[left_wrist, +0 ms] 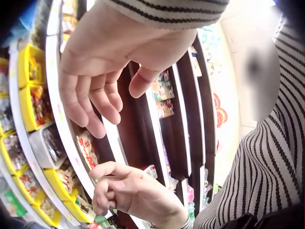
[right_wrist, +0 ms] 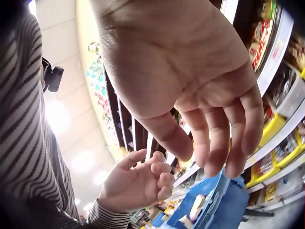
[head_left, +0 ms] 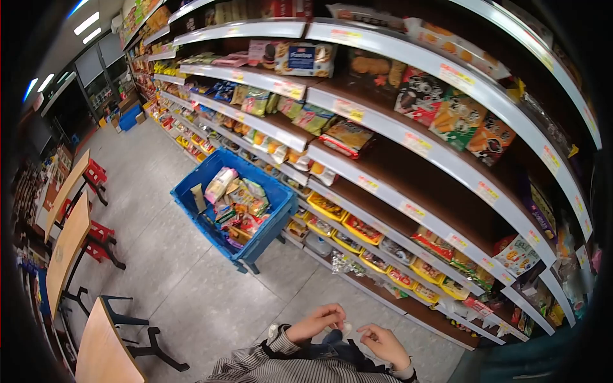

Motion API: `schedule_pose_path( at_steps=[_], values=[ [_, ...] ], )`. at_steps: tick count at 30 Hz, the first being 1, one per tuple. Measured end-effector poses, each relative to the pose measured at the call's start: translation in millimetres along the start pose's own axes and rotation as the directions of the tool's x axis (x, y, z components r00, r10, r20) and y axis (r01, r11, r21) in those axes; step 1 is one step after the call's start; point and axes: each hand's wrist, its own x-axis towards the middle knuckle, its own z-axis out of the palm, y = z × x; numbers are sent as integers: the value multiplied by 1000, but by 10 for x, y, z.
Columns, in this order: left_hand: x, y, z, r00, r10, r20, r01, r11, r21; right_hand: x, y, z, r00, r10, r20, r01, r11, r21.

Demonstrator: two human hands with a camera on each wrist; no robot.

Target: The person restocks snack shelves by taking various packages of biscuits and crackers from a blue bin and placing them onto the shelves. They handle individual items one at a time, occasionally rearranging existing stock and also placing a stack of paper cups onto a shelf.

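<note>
Both hands hang in front of the body, low in the head view, with nothing in them. The left hand (head_left: 317, 321) has its fingers loosely bent; its palm shows in the left wrist view. A little to its right is the right hand (head_left: 384, 345), also loosely curled and apart from the left. Ahead on the floor stands a blue crate (head_left: 254, 250) on legs, filled with packaged snacks (head_left: 241, 203). To the right rise store shelves (head_left: 383, 112) bearing snack packs, among them a red-and-yellow pack (head_left: 345, 136) and a blue-labelled pack (head_left: 304, 59).
Yellow bins (head_left: 362, 228) of small packets line the lower shelves. Along the left stand wooden tables (head_left: 67, 246) with red stools (head_left: 101, 239). A grey tiled floor (head_left: 191, 287) runs between tables and shelves. Another blue crate (head_left: 131, 118) sits farther down the aisle.
</note>
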Motion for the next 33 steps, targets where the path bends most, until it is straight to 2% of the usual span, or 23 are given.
schedule_pose_path(
  at_steps=[3,4,6,7,8,11,13,17,23,25,28,29,32,33],
  values=[
    [-680,99,-447,975,20,-222,-21,1000,-1,340,-193,607,995,-95,30,93,994,56],
    [-917,124,-599,974,12,-227,-13,1000,-5,442,-270,809,995,-89,36,87,994,63],
    [-1379,150,-877,935,51,-351,-56,998,-4,613,-451,1193,991,-131,41,126,987,104],
    [-1593,176,-1005,914,18,-405,-28,999,-18,693,-510,1359,990,-122,73,116,989,88],
    [-1772,200,-1141,915,10,-404,-22,999,-25,768,-561,1524,991,-114,74,107,990,91],
    [-2166,203,-1447,830,-22,-558,12,1000,-22,887,-734,1850,987,-100,125,85,989,120],
    [-2298,197,-1620,817,-25,-576,8,999,-33,941,-893,1952,987,-93,133,84,994,74],
    [-2321,310,-1943,804,-1,-594,-16,1000,-23,1149,-1010,2019,993,-54,103,45,995,86],
    [-2006,544,-2424,832,41,-554,-24,999,38,1799,-1098,2057,983,-56,174,22,982,188],
    [-1892,678,-2596,849,46,-526,-10,997,71,2109,-1194,2015,971,-82,225,51,989,140],
    [-1783,903,-2878,841,61,-538,16,990,137,2505,-1460,1934,974,-137,178,119,987,112],
    [-1729,969,-2986,828,69,-556,13,990,142,2634,-1474,1910,971,-162,175,131,976,173],
    [-1503,1106,-3322,822,76,-565,14,988,153,2914,-1624,1811,974,-169,150,141,973,183],
    [-1403,1114,-3438,797,69,-600,19,990,140,2988,-1626,1785,976,-170,138,143,972,189]
  ],
)
